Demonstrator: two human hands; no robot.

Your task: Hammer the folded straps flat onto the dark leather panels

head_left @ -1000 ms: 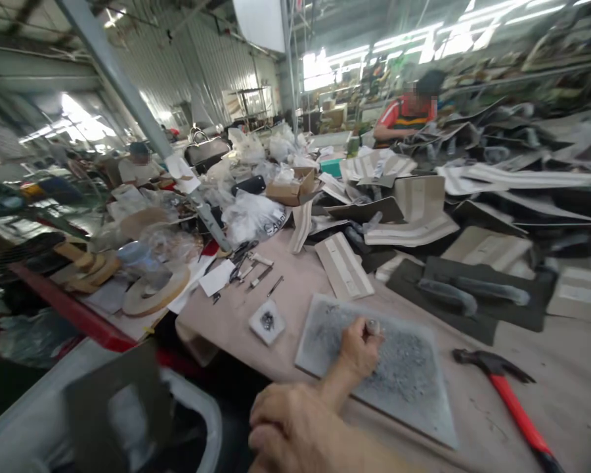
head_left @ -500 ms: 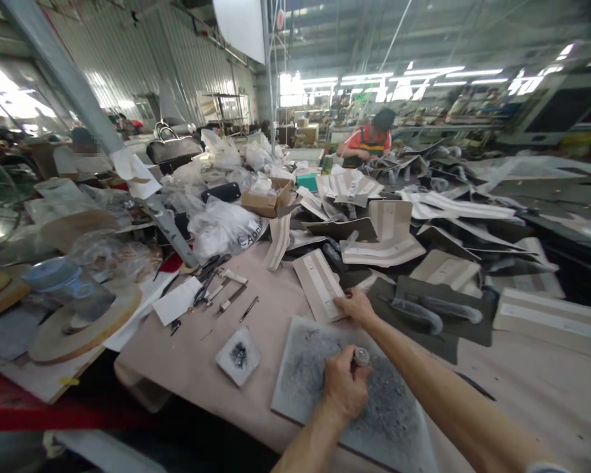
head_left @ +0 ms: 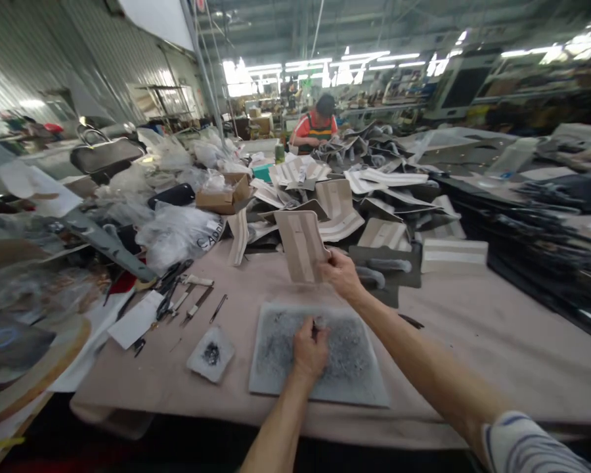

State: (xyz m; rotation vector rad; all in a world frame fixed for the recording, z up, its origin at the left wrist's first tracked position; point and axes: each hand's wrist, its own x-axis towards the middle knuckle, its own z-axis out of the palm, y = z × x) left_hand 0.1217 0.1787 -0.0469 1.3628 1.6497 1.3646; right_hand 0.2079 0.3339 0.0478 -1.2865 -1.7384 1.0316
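Observation:
My right hand (head_left: 342, 272) pinches the lower right edge of a beige bag panel (head_left: 299, 244) with pale lengthwise strips, raised above the table. Over a worn grey slab (head_left: 276, 378), my left hand (head_left: 309, 351) is closed around a short tool whose round metal end (head_left: 320, 322) shows at the fingertips; the rest of it is hidden. Left of the slab lies a small pale block (head_left: 211, 355) with a dark heap of tiny pieces on it. A dark panel with clear-wrapped handles (head_left: 389, 266) lies beyond my right wrist.
Several tools (head_left: 192, 299) and a white paper (head_left: 136, 320) lie at the left. Behind them are clear plastic bags (head_left: 177, 230) and a cardboard box (head_left: 225, 194). More panels (head_left: 335, 220) pile up at the back. A co-worker (head_left: 316, 125) is across the table.
My right hand has lifted the panel off the table and tilted it up. My left hand keeps its grip over the slab. The whole view has turned to the right.

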